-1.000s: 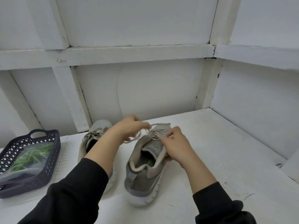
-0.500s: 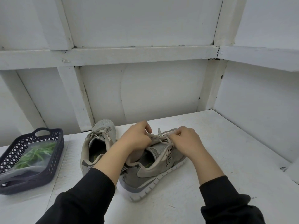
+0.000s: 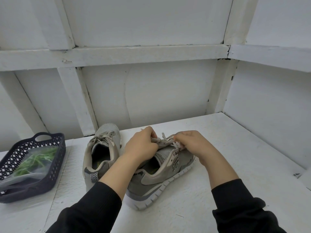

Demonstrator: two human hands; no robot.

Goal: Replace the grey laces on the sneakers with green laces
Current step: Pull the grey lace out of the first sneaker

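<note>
Two grey sneakers stand on the white table. The right sneaker lies tilted with its toe toward the back right. My left hand and my right hand meet over its tongue, and both pinch its grey lace with curled fingers. Loose lace ends stick up between my hands. The left sneaker stands upright beside my left forearm, with its grey laces tied. Green laces in a clear bag lie in the dark basket at the left.
The white table ends at a white framed wall behind and a white wall on the right. The dark basket sits near the table's left edge.
The right sneaker has been turned and set down with its toe to the back right. Both hands have closed in on the lace over its tongue.
</note>
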